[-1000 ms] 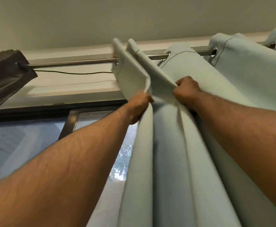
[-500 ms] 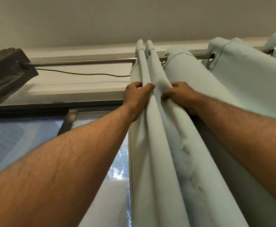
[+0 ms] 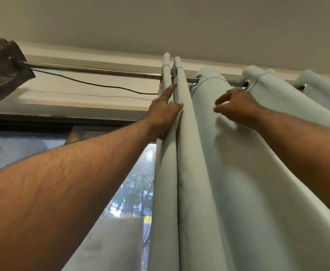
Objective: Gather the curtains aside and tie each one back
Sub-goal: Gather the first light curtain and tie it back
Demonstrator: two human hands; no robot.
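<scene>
Watching the head feed here. The pale blue curtain (image 3: 209,173) hangs from the metal rod (image 3: 93,70) up near the ceiling, its folds running straight down, so the long axis is vertical and anything gathered has to slide sideways along the rod.

My left hand (image 3: 165,112) is flat against the curtain's leading edge, where two narrow folds are stacked tight together. Fingers (image 3: 169,92) straight, pointing up toward the rod, pressing rather than gripping. The right hand (image 3: 236,108) is off to the right, over the next wider fold, fingers loosely spread and holding nothing. I think it's hovering just off the fabric, not touching, but that bit's motion-blurred so I won't swear to it.

The bit that matters: the loose folds still to be bunched all lie to the right of the left hand, between it and the rings (image 3: 246,84) further along. The left hand is the nearer one to the packed edge, so I'd guess it pushes rightward while the right hand catches the next fold.

A dark curtain (image 3: 3,69) sits bunched at the far left end of the rod, window (image 3: 23,149) glass showing between the two. No tieback in view yet, so tying is still a way off.
</scene>
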